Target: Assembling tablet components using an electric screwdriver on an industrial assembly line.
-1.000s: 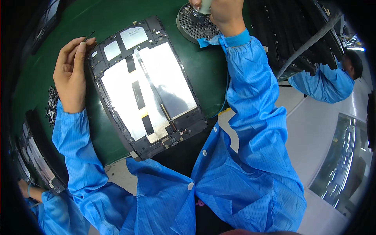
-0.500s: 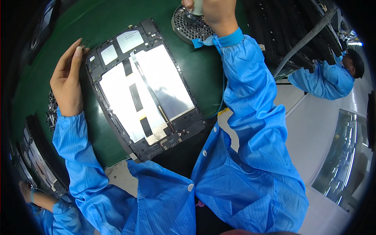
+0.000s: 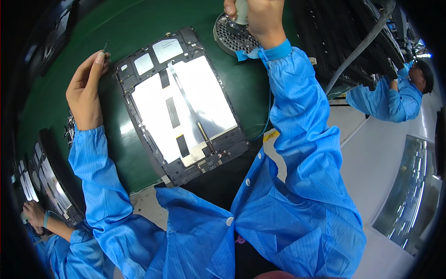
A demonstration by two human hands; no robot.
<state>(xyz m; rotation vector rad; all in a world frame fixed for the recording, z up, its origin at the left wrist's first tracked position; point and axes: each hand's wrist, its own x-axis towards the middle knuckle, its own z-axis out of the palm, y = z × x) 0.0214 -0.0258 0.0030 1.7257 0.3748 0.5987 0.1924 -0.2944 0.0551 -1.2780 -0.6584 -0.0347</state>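
Observation:
A tablet-like device [image 3: 195,88] lies opened on the green mat, its silvery inside facing up with dark strips and a long cable across it. Left of its far corner, my left hand [image 3: 87,90] is raised with thumb and fingers pinched on a small thin dark part [image 3: 106,47], whose kind I cannot make out. My right hand [image 3: 265,21] is wrapped round a pale cylindrical tool [image 3: 241,11] with a shiny metal collar. The tool stands over a round metal tray [image 3: 225,39] full of small holes, beyond the device's far right corner; its tip is hidden.
A heap of small dark metallic parts [image 3: 70,128] lies behind my left wrist. More opened devices [image 3: 51,176] stand at the left. Black racked pieces [image 3: 339,42] and a grey cable [image 3: 364,44] are at the right. Co-workers in blue sit left [image 3: 69,246] and right [image 3: 385,100].
The thin dark part now stands out clearly above my left fingertips, which are drawn in more. The view has shifted slightly, and my right hand remains at the round tray.

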